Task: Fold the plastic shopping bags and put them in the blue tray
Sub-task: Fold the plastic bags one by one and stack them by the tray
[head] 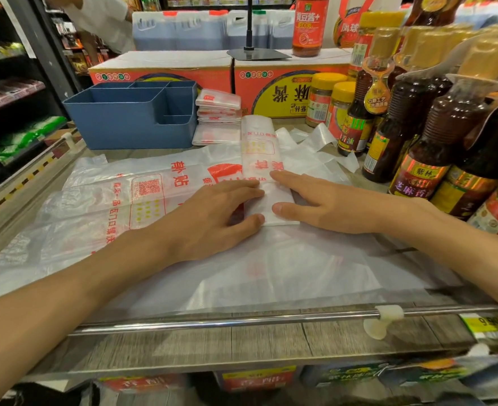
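A white plastic bag folded into a long narrow strip (261, 153) lies on the shelf top, pointing away from me. My left hand (212, 212) and my right hand (327, 203) press flat on its near end from either side, fingers straight. Under it lie several unfolded clear bags with red print (119, 197). The blue tray (130, 115) with several compartments stands at the back left; I see nothing in it. A stack of folded bags (219, 115) sits right beside the tray.
Dark sauce bottles (403, 121) and yellow-lidded jars (324, 98) crowd the right side. Red cartons (165, 71) stand behind the tray. A metal rail (242, 320) runs along the shelf's front edge. A person in white stands at the back left.
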